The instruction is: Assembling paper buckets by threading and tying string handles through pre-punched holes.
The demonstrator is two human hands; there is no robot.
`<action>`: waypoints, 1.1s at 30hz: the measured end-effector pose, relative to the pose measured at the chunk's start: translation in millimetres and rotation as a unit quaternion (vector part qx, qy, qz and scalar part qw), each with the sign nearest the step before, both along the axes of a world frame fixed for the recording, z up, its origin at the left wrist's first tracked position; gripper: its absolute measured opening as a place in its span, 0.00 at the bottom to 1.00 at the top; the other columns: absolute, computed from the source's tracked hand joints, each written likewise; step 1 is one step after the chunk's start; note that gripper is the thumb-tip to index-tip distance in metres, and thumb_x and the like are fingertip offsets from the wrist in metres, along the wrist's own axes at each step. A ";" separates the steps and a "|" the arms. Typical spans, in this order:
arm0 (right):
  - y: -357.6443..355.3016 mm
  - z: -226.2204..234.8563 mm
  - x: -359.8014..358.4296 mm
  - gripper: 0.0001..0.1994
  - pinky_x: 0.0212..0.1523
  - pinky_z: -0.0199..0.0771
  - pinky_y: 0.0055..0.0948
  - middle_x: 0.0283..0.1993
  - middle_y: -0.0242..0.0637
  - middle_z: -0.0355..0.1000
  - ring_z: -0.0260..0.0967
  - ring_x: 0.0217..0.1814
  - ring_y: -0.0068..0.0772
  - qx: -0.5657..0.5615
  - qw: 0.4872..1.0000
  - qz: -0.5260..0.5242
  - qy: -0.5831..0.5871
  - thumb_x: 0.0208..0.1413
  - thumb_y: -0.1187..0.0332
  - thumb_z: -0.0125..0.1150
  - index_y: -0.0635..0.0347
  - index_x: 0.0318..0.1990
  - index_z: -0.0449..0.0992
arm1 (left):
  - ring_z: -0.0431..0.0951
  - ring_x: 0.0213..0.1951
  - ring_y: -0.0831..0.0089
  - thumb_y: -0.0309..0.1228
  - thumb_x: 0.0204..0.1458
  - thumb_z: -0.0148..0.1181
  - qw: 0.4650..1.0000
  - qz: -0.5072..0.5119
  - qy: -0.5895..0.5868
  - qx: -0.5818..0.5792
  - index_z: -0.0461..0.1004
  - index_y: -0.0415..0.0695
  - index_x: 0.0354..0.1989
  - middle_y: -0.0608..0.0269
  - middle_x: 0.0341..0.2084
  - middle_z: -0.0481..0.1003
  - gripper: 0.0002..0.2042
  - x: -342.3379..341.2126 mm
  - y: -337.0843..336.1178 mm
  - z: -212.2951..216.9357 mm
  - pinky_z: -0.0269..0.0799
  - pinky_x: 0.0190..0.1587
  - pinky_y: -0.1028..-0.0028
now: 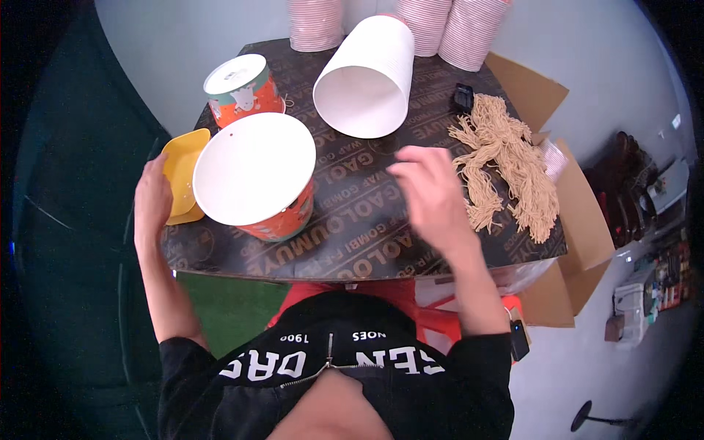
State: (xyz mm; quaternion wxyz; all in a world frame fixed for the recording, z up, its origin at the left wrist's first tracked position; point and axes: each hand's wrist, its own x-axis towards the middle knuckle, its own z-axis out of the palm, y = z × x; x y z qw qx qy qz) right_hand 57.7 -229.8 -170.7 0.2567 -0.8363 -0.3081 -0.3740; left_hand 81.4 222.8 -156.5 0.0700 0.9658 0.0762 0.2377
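My left hand (153,198) is at the outer left side of a shallow yellow plastic tray (182,158), its fingers curled at the edge; a few pale bits lie in the tray. Right beside the tray stands a large paper bucket (253,169), white inside with an orange printed outside, its mouth tilted toward me. The bucket overlaps part of the tray. My right hand (433,194) hovers over the table between the bucket and a pile of beige string bundles (506,161). Its fingers are loosely bent and apart, with nothing visible in them.
Behind the bucket is a lidded orange-and-green tub (242,88). A stack of white buckets (374,81) lies on its side at the back, near wrapped stacks of cups (315,26). A small black object (463,97) sits by the strings. Open cardboard boxes (583,213) stand right of the table.
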 end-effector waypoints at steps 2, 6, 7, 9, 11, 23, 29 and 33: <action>-44.2 -18.0 4.0 0.08 0.54 0.68 0.41 0.46 0.44 0.70 0.65 0.51 0.49 -0.029 0.996 -0.057 0.061 0.50 0.80 0.59 0.63 0.38 0.77 | 0.75 0.55 0.52 0.24 0.63 0.42 0.998 -0.016 -0.062 -0.002 0.70 0.38 0.59 0.47 0.55 0.73 0.18 -10.2 -9.3 12.0 0.71 0.58 0.61; -85.6 -38.1 9.8 0.09 0.53 0.67 0.41 0.44 0.42 0.66 0.63 0.51 0.48 -0.072 0.983 -0.091 0.142 0.45 0.81 0.64 0.62 0.35 0.76 | 0.78 0.51 0.62 0.25 0.65 0.45 0.985 -0.067 -0.145 -0.073 0.74 0.37 0.52 0.52 0.51 0.75 0.14 -25.6 -27.1 25.7 0.74 0.53 0.68; -86.9 -40.2 10.0 0.09 0.53 0.67 0.41 0.44 0.42 0.66 0.63 0.51 0.48 -0.072 0.983 -0.092 0.142 0.45 0.81 0.64 0.62 0.35 0.76 | 0.78 0.50 0.66 0.23 0.64 0.46 0.975 -0.101 -0.171 -0.097 0.76 0.37 0.48 0.53 0.49 0.76 0.12 -27.9 -37.0 29.0 0.74 0.52 0.71; -86.1 -42.3 12.7 0.08 0.52 0.67 0.40 0.42 0.41 0.66 0.63 0.49 0.47 -0.097 0.978 -0.097 0.156 0.45 0.79 0.64 0.61 0.34 0.76 | 0.78 0.50 0.64 0.22 0.63 0.47 0.968 -0.144 -0.189 -0.083 0.77 0.38 0.47 0.53 0.49 0.76 0.11 -40.6 -47.4 36.2 0.74 0.53 0.70; -85.6 -45.7 18.4 0.07 0.50 0.67 0.40 0.41 0.41 0.66 0.63 0.48 0.47 -0.112 0.979 -0.091 0.145 0.45 0.79 0.64 0.62 0.33 0.75 | 0.78 0.51 0.63 0.20 0.61 0.48 0.957 -0.192 -0.206 -0.069 0.77 0.38 0.47 0.53 0.50 0.76 0.11 -48.8 -58.7 41.6 0.74 0.53 0.69; 29.0 -34.9 -36.4 0.07 0.47 0.62 0.42 0.43 0.43 0.68 0.64 0.47 0.47 -0.023 0.988 0.114 0.098 0.44 0.78 0.61 0.61 0.31 0.70 | 0.77 0.33 0.68 0.14 0.53 0.53 0.904 -0.355 -0.211 -0.112 0.74 0.34 0.38 0.54 0.34 0.76 0.07 -100.5 -138.6 53.0 0.71 0.35 0.75; 84.6 -1.2 -61.5 0.06 0.51 0.62 0.41 0.43 0.41 0.67 0.63 0.48 0.47 0.132 0.966 0.207 0.082 0.49 0.77 0.63 0.61 0.32 0.71 | 0.69 0.21 0.74 0.23 0.58 0.55 0.873 -0.375 -0.017 -0.310 0.73 0.37 0.28 0.61 0.18 0.70 0.07 -127.0 -157.9 40.0 0.64 0.25 0.74; 92.4 -1.4 -62.4 0.09 0.49 0.62 0.40 0.42 0.38 0.68 0.65 0.47 0.45 0.142 0.968 0.197 0.063 0.44 0.79 0.64 0.60 0.31 0.70 | 0.63 0.22 0.78 0.33 0.64 0.53 0.830 -0.365 0.076 -0.416 0.70 0.35 0.25 0.62 0.17 0.66 0.16 -122.1 -164.1 21.3 0.61 0.24 0.71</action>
